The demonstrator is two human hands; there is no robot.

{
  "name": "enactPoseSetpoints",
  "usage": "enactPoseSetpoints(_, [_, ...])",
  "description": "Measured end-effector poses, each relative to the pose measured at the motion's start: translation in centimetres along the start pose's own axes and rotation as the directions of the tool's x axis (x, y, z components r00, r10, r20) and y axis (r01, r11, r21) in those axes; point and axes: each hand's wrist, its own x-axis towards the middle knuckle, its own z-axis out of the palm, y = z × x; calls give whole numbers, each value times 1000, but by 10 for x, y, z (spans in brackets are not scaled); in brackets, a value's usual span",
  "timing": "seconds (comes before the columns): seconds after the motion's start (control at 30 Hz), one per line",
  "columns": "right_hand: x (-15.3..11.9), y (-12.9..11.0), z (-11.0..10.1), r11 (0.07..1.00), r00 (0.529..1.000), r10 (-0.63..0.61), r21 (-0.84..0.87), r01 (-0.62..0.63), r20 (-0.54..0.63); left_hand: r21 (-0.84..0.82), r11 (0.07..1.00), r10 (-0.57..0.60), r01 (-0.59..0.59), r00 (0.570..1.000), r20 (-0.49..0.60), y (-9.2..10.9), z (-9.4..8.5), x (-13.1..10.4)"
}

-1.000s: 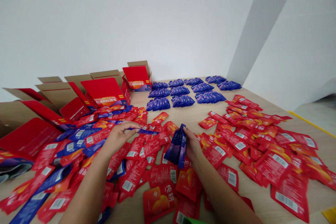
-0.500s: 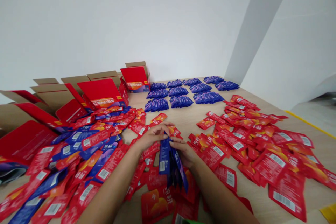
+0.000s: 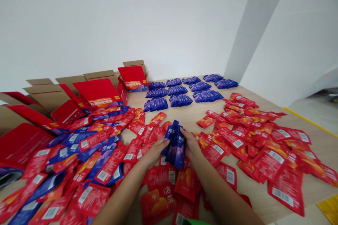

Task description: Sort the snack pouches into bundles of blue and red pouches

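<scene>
A small bundle of blue sachets (image 3: 175, 146) stands upright between my two hands, above scattered red sachets (image 3: 158, 202). My left hand (image 3: 156, 150) is closed on the bundle's left side, and my right hand (image 3: 190, 144) grips its right side near the top. The bundle's front faces with white lettering are turned toward me. Some fingers are hidden behind the sachets. Farther back, several overlapping stacks of blue sachets (image 3: 181, 100) lie in rows on the wooden table (image 3: 182, 114).
Open red boxes (image 3: 99, 93) line the back left. Mixed red and blue sachets (image 3: 92, 146) are heaped on the left, and a large red pile (image 3: 253, 137) lies on the right. A white wall (image 3: 158, 21) stands behind the table; yellow edging (image 3: 308, 121) runs along its right side.
The blue sachets, earlier hanging down from my fingertips, are now upright with lettered fronts showing. My hands have moved apart to either side of the bundle. The view has shifted slightly.
</scene>
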Motion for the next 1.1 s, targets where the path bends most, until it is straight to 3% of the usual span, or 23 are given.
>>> enactPoseSetpoints(0.1, [4, 0, -3, 999, 1000, 20, 34, -19, -23, -2, 998, -56, 56, 997, 46, -8, -1, -3])
enactPoseSetpoints(0.2, [3, 1, -2, 999, 1000, 27, 35, -26, -11, 38, 999, -1, -1, 999, 39, -10, 3, -5])
enactPoseSetpoints(0.3, [-1, 3, 1, 999, 998, -45, 17, 46, -32, 98, 991, 82, -88, 994, 67, -10, 12, -6])
enactPoseSetpoints(0.43, [-6, 4, 5, 983, 979, -183, -47, 179, -94, 115, 992, 49, -58, 996, 80, -8, 24, -8])
enactPoseSetpoints(0.6, [-9, 3, 5, 979, 974, -196, -76, 188, -113, 256, 963, 68, -82, 996, 65, -4, 26, -9])
enactPoseSetpoints(0.67, [-10, 3, 4, 981, 977, -183, -92, 174, -109, 421, 899, 102, -118, 993, 60, -2, 25, -11])
enactPoseSetpoints(0.77, [-10, 2, 1, 981, 983, -163, -118, 152, -87, 685, 715, 161, -142, 986, 37, 2, 22, -18])
enactPoseSetpoints(0.87, [-8, 3, -3, 982, 984, -160, -118, 151, -79, 810, 576, 206, -107, 978, -17, 2, 19, -27])
enactPoseSetpoints(1.1, [-6, 1, -3, 995, 985, -92, -48, 86, -147, 737, 675, 95, -22, 994, -57, -8, 11, -50])
